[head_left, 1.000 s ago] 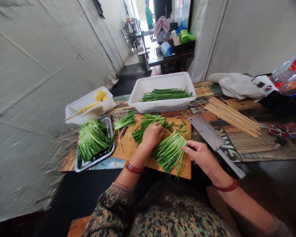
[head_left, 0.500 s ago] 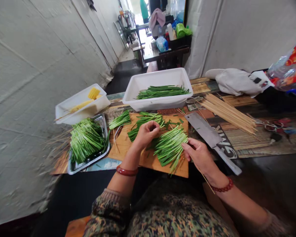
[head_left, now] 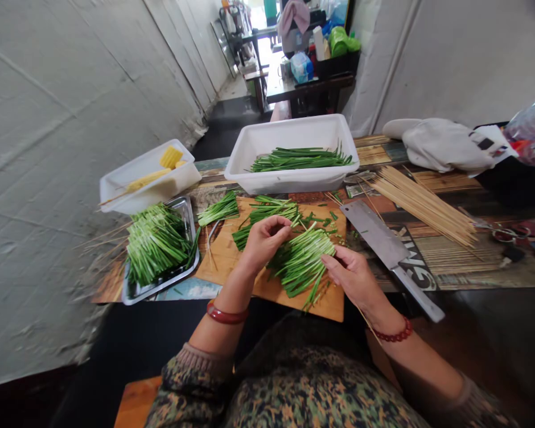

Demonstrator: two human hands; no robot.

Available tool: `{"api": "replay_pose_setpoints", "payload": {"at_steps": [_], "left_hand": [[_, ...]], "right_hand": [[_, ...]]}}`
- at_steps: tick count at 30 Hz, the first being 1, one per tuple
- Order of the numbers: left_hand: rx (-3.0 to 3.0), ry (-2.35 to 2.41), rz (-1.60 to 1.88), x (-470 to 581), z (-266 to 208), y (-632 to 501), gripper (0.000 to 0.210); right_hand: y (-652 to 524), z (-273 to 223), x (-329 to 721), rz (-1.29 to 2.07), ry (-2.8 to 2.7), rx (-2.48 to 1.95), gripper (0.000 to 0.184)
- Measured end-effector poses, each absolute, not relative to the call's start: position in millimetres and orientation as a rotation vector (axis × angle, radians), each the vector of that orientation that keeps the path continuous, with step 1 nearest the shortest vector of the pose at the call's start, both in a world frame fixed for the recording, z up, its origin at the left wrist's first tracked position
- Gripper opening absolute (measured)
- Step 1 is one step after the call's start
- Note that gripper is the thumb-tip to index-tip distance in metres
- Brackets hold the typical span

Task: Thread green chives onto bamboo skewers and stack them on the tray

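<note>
A flat row of green garlic chives (head_left: 301,258) on a bamboo skewer (head_left: 369,326) lies over the wooden cutting board (head_left: 223,267). At its right edge my right hand (head_left: 356,279) is closed, thumb and fingers pinching the row, with the skewer's long end running back under the palm and wrist. My left hand (head_left: 265,241) is closed in a pinch at the row's far left corner; what lies between its fingertips is too small to make out. Behind it, more cut chives (head_left: 271,209) rest on the board, partly hidden by the hand.
A cleaver (head_left: 378,235) lies right of the board, near a pile of bamboo skewers (head_left: 423,205). Skewered chives (head_left: 156,244) fill a metal tray (head_left: 191,229) at left. Behind stand a white tub (head_left: 289,178) of chives and a white container (head_left: 160,193) with corn.
My right hand has moved slightly left with the edge of the chive row. My left hand keeps its pinch near the same spot. The camera view has shifted a little.
</note>
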State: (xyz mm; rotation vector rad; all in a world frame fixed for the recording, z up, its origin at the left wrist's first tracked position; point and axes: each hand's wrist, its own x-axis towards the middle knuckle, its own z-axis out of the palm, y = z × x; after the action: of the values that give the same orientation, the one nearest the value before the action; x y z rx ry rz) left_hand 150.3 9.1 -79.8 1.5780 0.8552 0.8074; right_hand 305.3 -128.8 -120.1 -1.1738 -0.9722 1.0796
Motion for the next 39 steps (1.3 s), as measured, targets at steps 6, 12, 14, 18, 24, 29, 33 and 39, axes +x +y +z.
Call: {"api": "replay_pose_setpoints", "payload": {"at_steps": [6,12,14,18,24,29,33,39], "left_hand": [[1.791,0.876,0.914,156,-79,13,0.007],[1.514,0.885,0.786,162,-74,8,0.017],[1.516,0.897,0.792,163,-71,7,0.018],[1.526,0.92,0.814,164,-64,5,0.018],[1.485,0.894,0.815,164,-65,4,0.017],[1.461,0.859,0.824,161,-69,5,0.016],[1.425,0.845,0.828,159,-70,6,0.017],[1.38,0.865,0.825,161,-69,6,0.021]], "right_hand": [[-126,-119,308,1.107,-1.016,-1.174,0.023],[-122,-119,309,1.122,-0.981,-1.172,0.027],[-122,-120,309,1.128,-0.977,-1.173,0.027],[-121,-120,309,1.136,-0.978,-1.172,0.028],[-122,-119,309,1.126,-0.984,-1.17,0.028],[-123,-120,309,1.144,-0.987,-1.163,0.025],[-123,-121,309,1.151,-0.987,-1.168,0.027],[-123,-123,309,1.151,-0.984,-1.181,0.029]]}}
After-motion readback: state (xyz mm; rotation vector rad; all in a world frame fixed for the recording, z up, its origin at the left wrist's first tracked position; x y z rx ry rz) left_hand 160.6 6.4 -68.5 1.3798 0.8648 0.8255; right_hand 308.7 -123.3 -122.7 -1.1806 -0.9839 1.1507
